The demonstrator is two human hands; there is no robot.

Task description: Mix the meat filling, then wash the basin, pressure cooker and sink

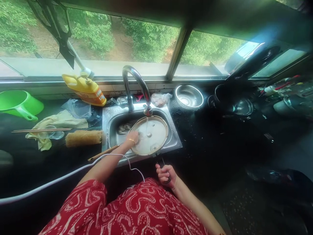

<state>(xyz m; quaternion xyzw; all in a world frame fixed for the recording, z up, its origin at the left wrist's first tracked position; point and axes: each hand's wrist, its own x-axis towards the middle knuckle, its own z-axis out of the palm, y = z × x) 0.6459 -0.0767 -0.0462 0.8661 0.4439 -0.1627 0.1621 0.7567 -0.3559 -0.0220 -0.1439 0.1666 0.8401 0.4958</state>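
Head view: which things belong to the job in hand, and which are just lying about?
In use: left hand on the round lid, right hand gripping its handle, running tap, sink.
Apparently just lying about: green tub, yellow jug, brown roll, steel colander.

Across your upper frame, daylight fills a wide window facing leafy trees; beneath it you see pale wall tiles, dark countertop at center right, speckled floor lower right.
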